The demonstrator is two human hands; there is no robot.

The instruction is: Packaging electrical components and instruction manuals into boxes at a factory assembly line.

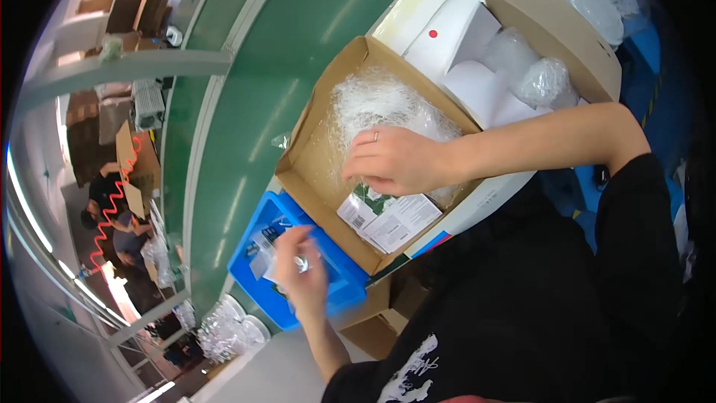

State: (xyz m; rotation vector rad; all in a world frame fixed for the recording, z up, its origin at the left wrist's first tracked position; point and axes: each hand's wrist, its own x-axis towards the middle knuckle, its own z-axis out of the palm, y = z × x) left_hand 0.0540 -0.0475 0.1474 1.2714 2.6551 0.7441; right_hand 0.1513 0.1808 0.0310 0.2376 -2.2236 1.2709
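My right hand [403,160], a ring on one finger, reaches into an open cardboard box [309,138]. Its fingers are curled, and what they hold, if anything, is hidden. Clear plastic bags [377,101] pile up beyond it in the box. By its near side lie white printed labels or leaflets [399,222], with a green patch partly under the hand. My left hand [302,276], slightly blurred, hovers over a blue plastic bin [343,295]. Its fingers are bent in, with a small shiny bit between them that I cannot make out. Small clear packets [262,254] lie in the bin.
A larger white carton [455,37] with clear wrapped items [548,82] stands at the upper right. Round white wrapped items [593,7] sit beyond it. A green conveyor or bench [276,52] runs along the left. Bagged round items [231,332] stand lower left. Other people work farther left.
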